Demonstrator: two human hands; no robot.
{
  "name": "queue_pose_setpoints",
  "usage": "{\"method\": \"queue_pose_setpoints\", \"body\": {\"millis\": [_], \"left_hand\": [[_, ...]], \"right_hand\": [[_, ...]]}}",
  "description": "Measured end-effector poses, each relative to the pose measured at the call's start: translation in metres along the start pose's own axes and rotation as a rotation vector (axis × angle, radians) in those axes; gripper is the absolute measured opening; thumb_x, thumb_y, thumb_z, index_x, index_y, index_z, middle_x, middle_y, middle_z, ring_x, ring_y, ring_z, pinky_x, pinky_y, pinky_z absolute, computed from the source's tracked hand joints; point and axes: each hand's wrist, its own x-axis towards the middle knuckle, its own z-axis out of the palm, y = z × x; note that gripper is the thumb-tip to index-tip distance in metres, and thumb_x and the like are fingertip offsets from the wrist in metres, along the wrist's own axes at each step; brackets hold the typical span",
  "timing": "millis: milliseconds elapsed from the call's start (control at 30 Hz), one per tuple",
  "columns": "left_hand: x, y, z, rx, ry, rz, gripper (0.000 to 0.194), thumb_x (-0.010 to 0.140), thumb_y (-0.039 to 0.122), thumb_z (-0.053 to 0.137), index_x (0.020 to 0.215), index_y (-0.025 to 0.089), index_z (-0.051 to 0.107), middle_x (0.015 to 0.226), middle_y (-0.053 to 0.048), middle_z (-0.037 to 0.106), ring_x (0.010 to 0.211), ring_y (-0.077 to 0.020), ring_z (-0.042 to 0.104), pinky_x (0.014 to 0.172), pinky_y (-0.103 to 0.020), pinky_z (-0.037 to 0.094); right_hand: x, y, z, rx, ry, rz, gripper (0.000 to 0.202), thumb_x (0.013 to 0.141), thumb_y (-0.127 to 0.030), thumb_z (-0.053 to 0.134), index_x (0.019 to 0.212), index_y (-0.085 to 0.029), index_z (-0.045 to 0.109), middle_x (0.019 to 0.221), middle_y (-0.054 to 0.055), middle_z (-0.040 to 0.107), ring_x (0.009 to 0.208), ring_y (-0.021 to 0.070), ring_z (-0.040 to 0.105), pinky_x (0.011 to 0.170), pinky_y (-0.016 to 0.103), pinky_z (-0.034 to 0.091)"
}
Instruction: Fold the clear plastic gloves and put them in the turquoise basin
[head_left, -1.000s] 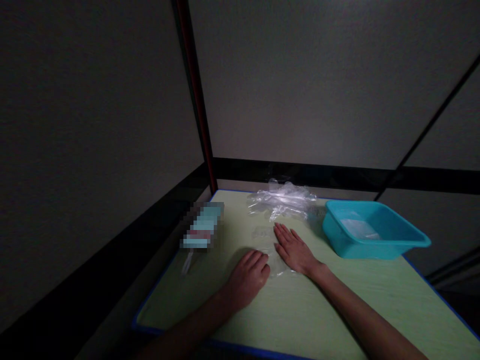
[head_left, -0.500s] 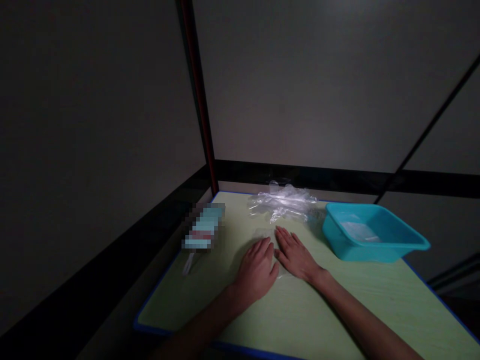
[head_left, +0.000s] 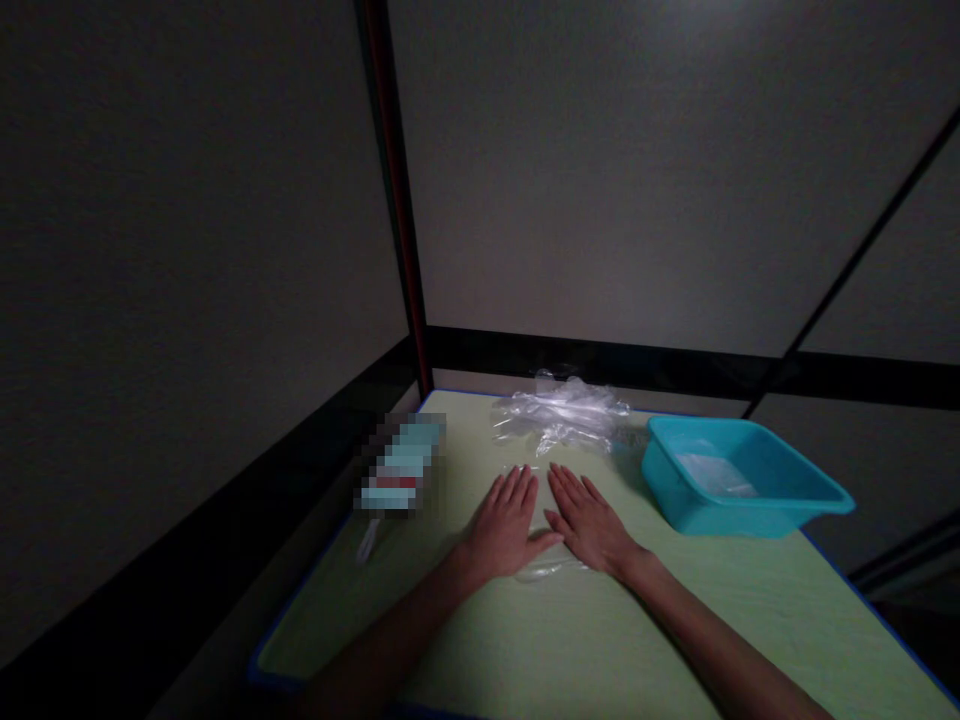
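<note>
My left hand point(head_left: 506, 525) lies flat, its fingers stretched forward, on a clear plastic bag or sheet point(head_left: 553, 568). Beside it my right hand point(head_left: 589, 520) also rests flat on the plastic, fingers extended and the thumb close to the left thumb. The plastic lies on the light green table point(head_left: 480, 640); much of it is hidden under both palms. Beyond the fingertips sits a crumpled heap of clear plastic bags point(head_left: 566, 412).
On the right stands a turquoise plastic basin point(head_left: 742, 510) with a flat, pale plastic packet point(head_left: 716, 474) inside. A pixelated light-blue object point(head_left: 401, 465) with a pale strap point(head_left: 367, 540) lies along the left edge. Walls point(head_left: 600, 180) border the table's back and left.
My left hand has flattened, its curled fingers now stretched out on the plastic. My right hand stays flat in nearly the same place. The view has tilted up slightly.
</note>
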Motion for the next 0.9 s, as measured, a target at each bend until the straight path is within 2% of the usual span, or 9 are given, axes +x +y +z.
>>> {"method": "queue_pose_setpoints", "body": {"millis": [133, 233, 300, 367, 433, 533, 633, 900], "left_hand": [[-0.007, -0.005, -0.002, -0.011, -0.023, -0.027, 0.074, 0.077, 0.06, 0.03, 0.129, 0.007, 0.031, 0.137, -0.017, 0.024, 0.128, -0.0273, 0.016, 0.101, -0.045, 0.016], [-0.008, -0.01, -0.005, -0.143, -0.023, -0.083, 0.075, 0.076, 0.058, 0.037, 0.128, 0.005, 0.031, 0.138, -0.017, 0.022, 0.128, -0.0269, 0.012, 0.102, -0.045, 0.013], [-0.007, -0.015, -0.006, -0.374, 0.02, -0.154, 0.072, 0.076, 0.054, 0.041, 0.128, 0.006, 0.031, 0.138, -0.017, 0.021, 0.128, -0.0251, 0.013, 0.103, -0.042, 0.013], [-0.005, -0.022, -0.008, -0.721, 0.108, -0.22, 0.066, 0.077, 0.05, 0.04, 0.127, 0.007, 0.033, 0.138, -0.014, 0.024, 0.128, -0.022, 0.018, 0.104, -0.039, 0.015], [-0.004, -0.029, -0.009, -1.003, 0.179, -0.242, 0.059, 0.082, 0.048, 0.031, 0.125, 0.008, 0.039, 0.134, -0.012, 0.034, 0.124, -0.0197, 0.028, 0.103, -0.036, 0.019], [-0.005, -0.035, -0.011, -1.137, 0.169, -0.211, 0.057, 0.085, 0.047, 0.02, 0.116, 0.009, 0.049, 0.121, -0.01, 0.051, 0.115, -0.0199, 0.043, 0.099, -0.035, 0.028], [-0.007, -0.034, -0.013, -1.2, 0.108, -0.177, 0.056, 0.084, 0.049, 0.024, 0.104, 0.01, 0.06, 0.108, -0.008, 0.061, 0.106, -0.022, 0.051, 0.096, -0.036, 0.032], [-0.009, -0.034, -0.011, -1.245, 0.004, -0.176, 0.054, 0.083, 0.049, 0.028, 0.09, 0.011, 0.066, 0.096, -0.006, 0.066, 0.097, -0.0226, 0.056, 0.093, -0.035, 0.034]], "right_hand": [[0.001, -0.002, -0.001, 0.066, 0.009, 0.02, 0.059, 0.087, -0.045, 0.021, 0.133, -0.008, 0.023, 0.139, 0.012, 0.019, 0.127, 0.0216, 0.016, 0.103, 0.041, 0.014], [0.002, 0.003, -0.004, 0.23, 0.042, 0.064, 0.058, 0.087, -0.046, 0.023, 0.132, -0.009, 0.026, 0.138, 0.012, 0.022, 0.127, 0.0222, 0.019, 0.103, 0.045, 0.014], [-0.002, 0.011, -0.01, 0.351, 0.074, 0.08, 0.055, 0.088, -0.045, 0.021, 0.133, -0.012, 0.025, 0.137, 0.011, 0.025, 0.125, 0.0201, 0.023, 0.102, 0.043, 0.019], [-0.012, 0.021, -0.02, 0.448, 0.115, 0.035, 0.051, 0.089, -0.042, 0.022, 0.132, -0.015, 0.027, 0.136, 0.01, 0.029, 0.123, 0.0179, 0.03, 0.099, 0.039, 0.028], [-0.027, 0.031, -0.032, 0.486, 0.168, -0.07, 0.044, 0.088, -0.042, 0.029, 0.121, -0.017, 0.045, 0.132, 0.01, 0.038, 0.119, 0.0189, 0.036, 0.096, 0.036, 0.033], [-0.051, 0.038, -0.046, 0.358, 0.106, -0.264, 0.032, 0.088, -0.037, 0.036, 0.106, -0.021, 0.057, 0.116, 0.007, 0.054, 0.109, 0.0185, 0.047, 0.09, 0.033, 0.039], [-0.065, 0.039, -0.052, 0.185, 0.085, -0.386, 0.029, 0.088, -0.034, 0.036, 0.099, -0.022, 0.06, 0.099, 0.006, 0.061, 0.093, 0.0164, 0.055, 0.08, 0.029, 0.045], [-0.063, 0.035, -0.038, -0.123, 0.112, -0.595, 0.035, 0.092, -0.019, 0.026, 0.1, -0.017, 0.059, 0.086, 0.005, 0.065, 0.076, 0.0167, 0.058, 0.064, 0.03, 0.046]]}}
